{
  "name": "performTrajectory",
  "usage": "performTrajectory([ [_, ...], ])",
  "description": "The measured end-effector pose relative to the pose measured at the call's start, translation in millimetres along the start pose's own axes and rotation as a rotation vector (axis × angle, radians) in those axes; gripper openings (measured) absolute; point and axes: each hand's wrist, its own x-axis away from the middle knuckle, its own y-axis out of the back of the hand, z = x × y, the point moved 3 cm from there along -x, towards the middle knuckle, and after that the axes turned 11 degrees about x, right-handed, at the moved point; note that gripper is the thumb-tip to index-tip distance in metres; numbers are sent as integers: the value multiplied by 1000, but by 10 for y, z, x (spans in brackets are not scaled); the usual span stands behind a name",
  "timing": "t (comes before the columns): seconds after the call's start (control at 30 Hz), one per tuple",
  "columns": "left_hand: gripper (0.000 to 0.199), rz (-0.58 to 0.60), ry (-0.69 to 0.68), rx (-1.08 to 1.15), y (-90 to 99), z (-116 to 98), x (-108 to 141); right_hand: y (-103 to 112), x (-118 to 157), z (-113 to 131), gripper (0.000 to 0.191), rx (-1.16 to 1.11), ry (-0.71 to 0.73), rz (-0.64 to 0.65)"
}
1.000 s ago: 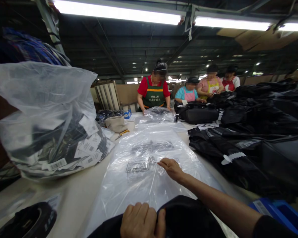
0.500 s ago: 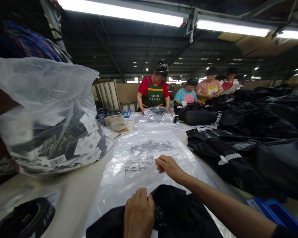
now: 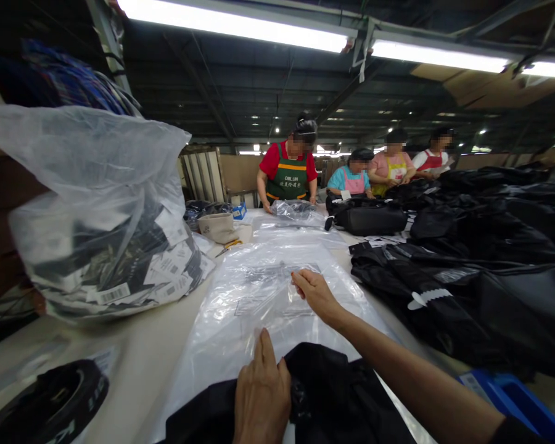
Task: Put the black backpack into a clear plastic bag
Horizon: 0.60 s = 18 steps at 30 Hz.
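Note:
Clear plastic bags (image 3: 231, 290) with printed panels lie in a flat stack in front of me. My right hand (image 3: 317, 296) pinches the film of the top plastic bag between thumb and fingers and lifts it a little. Nearer to me, my left hand (image 3: 263, 391) has two fingers stretched forward over the film, and its other fingers are partly hidden. Under and beside that hand lies a black fabric item (image 3: 333, 388), which covers the near end of the stack; its kind does not show clearly.
A large translucent sack (image 3: 106, 246) full of paper tags stands at left. A black strap roll (image 3: 50, 401) lies nearer. Black bags (image 3: 467, 271) are heaped at right, above a blue bin (image 3: 513, 394). Yellow-handled scissors (image 3: 231, 245) lie ahead. Several co-workers stand beyond, one in a green apron (image 3: 287, 176).
My left hand has gone from curled fingers to two fingers stretched forward. My right hand has moved slightly up and away, drawing the film up with it.

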Motion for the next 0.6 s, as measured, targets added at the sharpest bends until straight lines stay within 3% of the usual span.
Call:
performTrajectory([
  [0.1,50,-4,101,-3,-20,13,4,72,214,68,28,114,81,-83],
  [0.2,56,-40,105,33,21,8,6,118,592,219,25,339,472,-225],
  [0.27,63,-69,83,70,52,16,7,17,865,268,23,465,747,-78],
  [0.3,67,-77,77,93,61,24,9,-62,972,256,24,509,793,62],
  [0.37,72,-91,79,135,63,49,18,-229,1112,191,25,585,723,323],
  [0.43,73,-116,65,160,51,67,29,-365,1158,135,26,622,564,457],
  [0.53,73,-159,18,152,17,76,39,-495,1121,108,34,623,395,509],
  [0.6,72,-183,6,144,-2,79,40,-509,1057,75,40,707,318,468],
])
